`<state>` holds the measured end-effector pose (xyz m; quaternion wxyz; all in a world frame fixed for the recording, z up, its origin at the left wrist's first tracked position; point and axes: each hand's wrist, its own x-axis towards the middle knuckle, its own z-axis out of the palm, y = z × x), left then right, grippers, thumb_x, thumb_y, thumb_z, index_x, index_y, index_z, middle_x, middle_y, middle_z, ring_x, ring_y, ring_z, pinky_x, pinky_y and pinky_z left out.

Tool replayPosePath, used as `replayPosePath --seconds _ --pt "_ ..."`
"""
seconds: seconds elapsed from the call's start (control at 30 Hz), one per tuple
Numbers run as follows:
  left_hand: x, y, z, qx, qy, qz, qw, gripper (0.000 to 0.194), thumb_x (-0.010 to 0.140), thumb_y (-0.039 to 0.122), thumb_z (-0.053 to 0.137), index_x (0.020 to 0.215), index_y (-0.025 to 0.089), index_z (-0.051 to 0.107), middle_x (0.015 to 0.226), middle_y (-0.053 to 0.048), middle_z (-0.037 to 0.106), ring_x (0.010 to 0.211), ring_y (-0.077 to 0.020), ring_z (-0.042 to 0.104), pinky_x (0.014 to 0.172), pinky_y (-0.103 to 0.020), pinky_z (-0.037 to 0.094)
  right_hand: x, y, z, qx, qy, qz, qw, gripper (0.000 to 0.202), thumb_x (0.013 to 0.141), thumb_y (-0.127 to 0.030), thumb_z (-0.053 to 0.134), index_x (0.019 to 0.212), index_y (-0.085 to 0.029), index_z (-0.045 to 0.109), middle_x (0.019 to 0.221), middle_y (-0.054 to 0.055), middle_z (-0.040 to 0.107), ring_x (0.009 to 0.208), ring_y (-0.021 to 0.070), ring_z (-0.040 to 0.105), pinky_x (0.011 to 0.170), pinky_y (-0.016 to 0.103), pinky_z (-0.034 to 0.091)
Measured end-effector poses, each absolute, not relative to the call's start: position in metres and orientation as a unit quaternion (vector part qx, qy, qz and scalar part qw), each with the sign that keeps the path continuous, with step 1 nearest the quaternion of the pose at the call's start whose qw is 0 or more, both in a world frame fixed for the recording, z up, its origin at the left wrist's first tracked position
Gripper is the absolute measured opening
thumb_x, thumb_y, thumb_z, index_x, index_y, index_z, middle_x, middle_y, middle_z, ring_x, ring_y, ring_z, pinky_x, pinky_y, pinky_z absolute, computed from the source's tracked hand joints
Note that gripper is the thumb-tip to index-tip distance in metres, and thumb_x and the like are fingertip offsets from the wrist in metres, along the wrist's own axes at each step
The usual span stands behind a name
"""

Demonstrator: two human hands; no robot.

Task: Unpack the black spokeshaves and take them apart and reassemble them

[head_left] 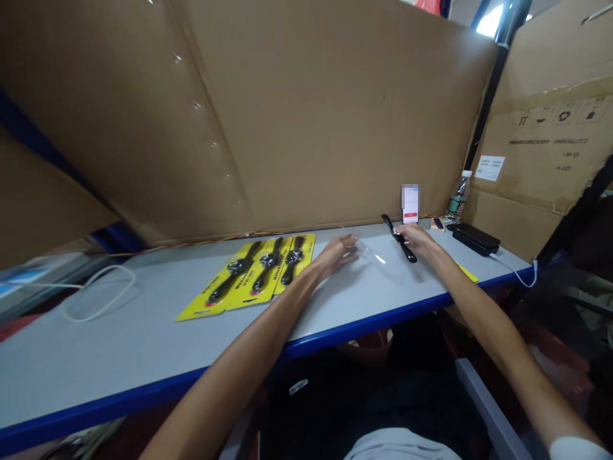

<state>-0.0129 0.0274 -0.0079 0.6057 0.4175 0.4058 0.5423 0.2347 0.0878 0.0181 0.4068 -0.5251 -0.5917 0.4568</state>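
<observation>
Black two-handled tool [398, 238]: tilted over the right part of the table [158, 275], in the right hand [416, 237], whose grip is closed around its middle.
Left hand [339, 252]: fingers curved beside clear plastic [371, 252]; I cannot tell whether its grip is closed on it.
Yellow cards [267, 265]: three, each bearing a black tool, left of the hands; the left forearm crosses near them.
Yellow sheet [467, 273]: partly hidden by the right forearm.
Beyond the right hand: upright phone [410, 209], bottle [457, 203], black case [475, 239].
Behind: tall cardboard [311, 115].
</observation>
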Motion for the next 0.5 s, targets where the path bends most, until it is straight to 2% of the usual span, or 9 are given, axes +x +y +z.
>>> replayPosePath --seconds 0.07,0.17,0.27,0.33,0.43,0.5 --pt "-0.01 0.023 -0.006 0.442 0.419 0.523 0.596 0.06 0.086 0.018 0.072 0.142 0.015 0.051 0.12 -0.02 0.067 0.108 -0.0292 0.07 0.093 -0.049 0.061 0.22 0.086 0.02 -0.515 -0.59 0.474 0.402 0.01 0.08 -0.021 0.064 0.074 -0.018 0.057 0.07 0.001 0.058 0.067 0.0138 0.052 0.06 0.025 0.04" --pt "-0.008 0.018 -0.004 0.457 0.431 0.512 0.586 0.074 0.088 0.015 0.068 0.155 0.014 0.037 0.122 -0.021 0.067 0.108 -0.0304 0.07 0.089 -0.048 0.062 0.211 0.085 0.019 -0.521 -0.588 0.483 0.386 0.011 0.083 -0.018 0.061 0.073 -0.017 0.056 0.069 0.002 0.057 0.065 0.0135 0.053 0.059 0.024 0.041" --pt "-0.005 0.016 -0.004 0.463 0.438 0.507 0.58 0.081 0.087 0.014 0.067 0.159 0.01 0.03 0.114 -0.021 0.07 0.1 -0.0295 0.073 0.081 -0.044 0.064 0.214 0.087 0.015 -0.543 -0.59 0.475 0.361 0.019 0.084 -0.016 0.061 0.068 -0.018 0.052 0.06 -0.001 0.049 0.055 0.0112 0.045 0.054 0.024 0.037" --pt "-0.002 0.015 -0.004 0.466 0.455 0.514 0.558 0.087 0.085 0.012 0.071 0.161 0.012 0.029 0.105 -0.018 0.072 0.088 -0.0266 0.074 0.073 -0.04 0.064 0.219 0.091 0.011 -0.56 -0.596 0.455 0.352 0.024 0.084 -0.016 0.063 0.065 -0.019 0.048 0.056 -0.004 0.043 0.051 0.01 0.04 0.051 0.023 0.033" --pt "0.002 0.017 -0.007 0.484 0.462 0.522 0.528 0.088 0.078 0.01 0.078 0.157 0.017 0.039 0.09 -0.01 0.073 0.071 -0.0208 0.071 0.063 -0.033 0.061 0.229 0.099 0.007 -0.589 -0.605 0.406 0.349 0.023 0.083 -0.016 0.065 0.067 -0.019 0.049 0.054 -0.004 0.045 0.051 0.0101 0.042 0.049 0.022 0.031" --pt "0.005 0.019 -0.011 0.508 0.455 0.514 0.521 0.073 0.075 0.01 0.079 0.144 0.016 0.056 0.082 -0.008 0.073 0.065 -0.0182 0.069 0.058 -0.028 0.058 0.235 0.103 0.004 -0.61 -0.612 0.371 0.341 0.021 0.081 -0.017 0.069 0.068 -0.018 0.053 0.054 -0.003 0.049 0.052 0.0112 0.046 0.05 0.022 0.032"
